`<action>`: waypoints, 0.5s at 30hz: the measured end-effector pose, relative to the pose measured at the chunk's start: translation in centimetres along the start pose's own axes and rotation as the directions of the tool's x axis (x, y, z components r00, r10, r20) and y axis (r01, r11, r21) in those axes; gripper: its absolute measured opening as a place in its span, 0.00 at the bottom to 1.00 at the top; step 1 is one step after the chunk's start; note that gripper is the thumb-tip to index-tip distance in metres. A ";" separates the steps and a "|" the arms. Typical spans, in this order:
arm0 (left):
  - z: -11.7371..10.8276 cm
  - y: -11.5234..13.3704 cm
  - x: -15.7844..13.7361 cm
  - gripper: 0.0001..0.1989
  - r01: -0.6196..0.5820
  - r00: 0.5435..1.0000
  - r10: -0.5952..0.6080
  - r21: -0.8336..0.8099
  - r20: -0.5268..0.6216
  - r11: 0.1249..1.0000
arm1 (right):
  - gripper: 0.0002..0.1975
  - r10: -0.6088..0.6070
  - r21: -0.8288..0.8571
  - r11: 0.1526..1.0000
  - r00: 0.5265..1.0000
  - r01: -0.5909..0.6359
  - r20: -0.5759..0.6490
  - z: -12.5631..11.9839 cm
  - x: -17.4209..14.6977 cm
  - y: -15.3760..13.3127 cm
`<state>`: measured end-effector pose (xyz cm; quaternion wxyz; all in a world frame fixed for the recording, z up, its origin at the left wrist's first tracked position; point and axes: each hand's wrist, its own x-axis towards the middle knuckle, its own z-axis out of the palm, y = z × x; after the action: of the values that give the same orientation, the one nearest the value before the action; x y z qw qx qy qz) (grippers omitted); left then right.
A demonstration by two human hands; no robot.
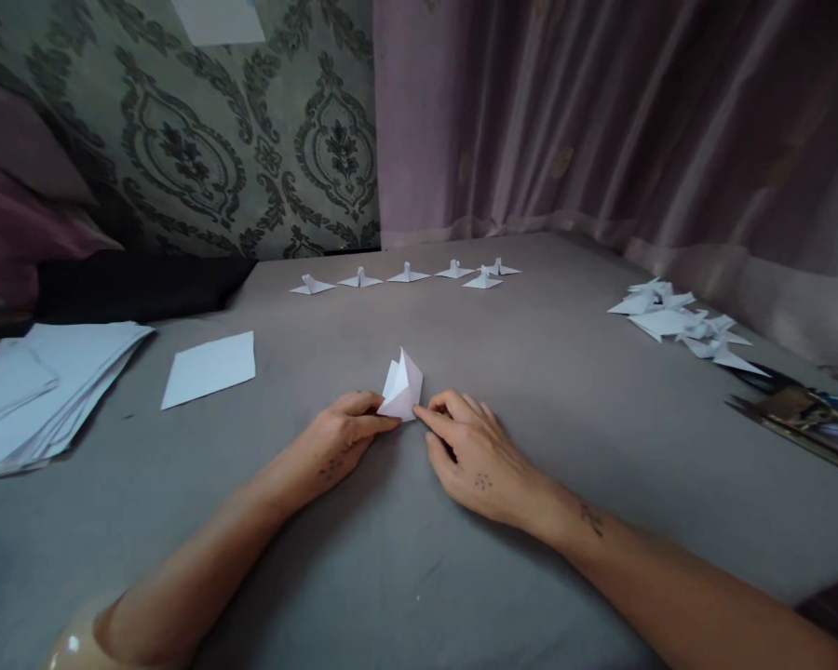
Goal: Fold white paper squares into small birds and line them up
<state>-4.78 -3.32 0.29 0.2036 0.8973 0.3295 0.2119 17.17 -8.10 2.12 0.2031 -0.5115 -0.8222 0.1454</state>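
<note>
Here | hands (342,433) (479,456) touching folded paper (403,393) | grey surface (531,363) bearing folded figures (407,274)

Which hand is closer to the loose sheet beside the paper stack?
Left. The left hand is right of the loose sheet; the right hand is farther right, past the folded paper.

The grey-covered surface (503,596) carries a single white sheet (209,370) left of the grip of the left hand (342,433), a loose paper stack (84,377) farther left, six folded paper figures (407,274) well beyond it, and, far right, a heap of similar figures (674,323) near blurred tools (796,414).
</note>
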 end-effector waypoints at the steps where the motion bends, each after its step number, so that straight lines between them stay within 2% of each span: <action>1: -0.1 0.0 0.0 0.17 0.010 1.000 -0.010 -0.013 0.002 1.000 | 0.17 -0.006 -0.014 1.000 1.000 0.007 0.011 -0.1 -0.1 -0.1; 6: -1.1 0.8 0.2 0.15 0.126 0.992 -0.126 -0.029 0.017 0.992 | 0.19 -0.049 -0.101 0.994 0.998 0.053 0.042 -0.3 -0.4 -0.5; 10: -1.7 1.5 0.4 0.10 0.265 0.963 -0.268 -0.108 -0.011 0.958 | 0.17 -0.084 -0.160 0.983 0.996 0.089 0.037 -0.1 -0.4 -0.6; 15: -1.2 1.1 0.4 0.07 0.389 0.912 -0.408 -0.227 -0.042 0.893 | 0.17 -0.107 -0.192 0.975 0.994 0.112 0.036 0.2 -0.2 -0.7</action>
<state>-4.57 -3.52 1.93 0.3232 0.7732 0.4902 0.2396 16.61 -8.57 2.27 0.1495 -0.4810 -0.8618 0.0597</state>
